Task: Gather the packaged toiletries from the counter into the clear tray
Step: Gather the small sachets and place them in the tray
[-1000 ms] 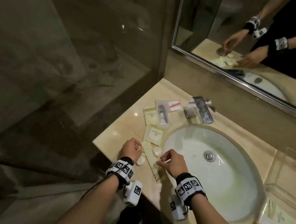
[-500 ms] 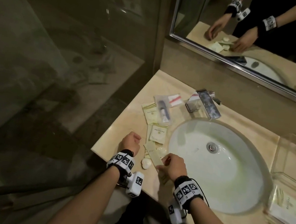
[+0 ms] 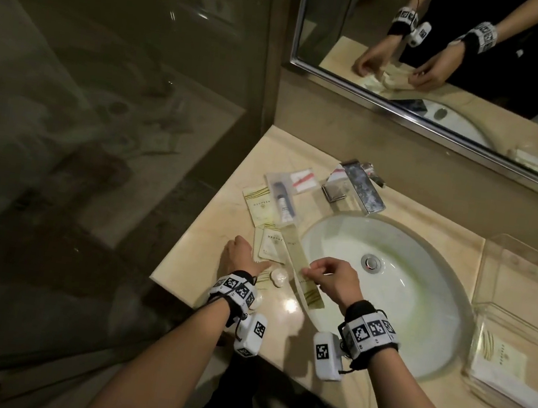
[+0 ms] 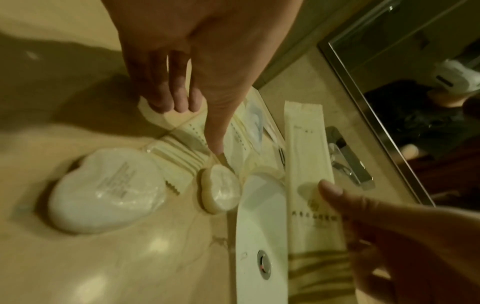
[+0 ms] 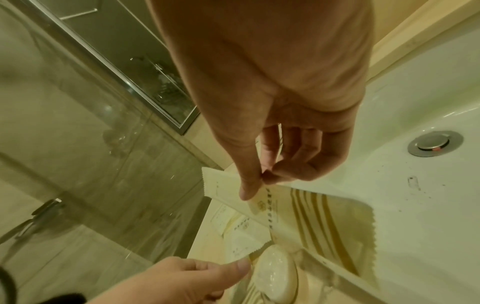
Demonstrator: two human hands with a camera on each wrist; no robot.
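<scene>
My right hand [image 3: 306, 271] pinches a long, narrow cream packet [image 3: 298, 266] between thumb and forefinger, holding it just above the counter's front left; the pinch is plain in the right wrist view [image 5: 262, 179]. My left hand [image 3: 240, 258] lies on a square sachet [image 3: 272, 247], its fingertips [image 4: 168, 102] on the far edge and its thumb laid across. A round wrapped soap [image 3: 278, 277] sits between my hands, and a larger white wrapped piece [image 4: 103, 191] lies by my left wrist. The clear tray [image 3: 521, 305] stands right of the sink with a cream packet [image 3: 500, 361] inside.
More packets lie at the back left: a cream sachet [image 3: 257, 205], a clear bag with a small tube [image 3: 283, 202] and a red-striped one [image 3: 303, 179]. The faucet [image 3: 362, 188] and sink [image 3: 418, 309] separate them from the tray. A glass partition [image 3: 97, 147] bounds the left.
My right hand has raised the long packet off the counter. My left hand has uncurled from a fist and moved forward onto the square sachet.
</scene>
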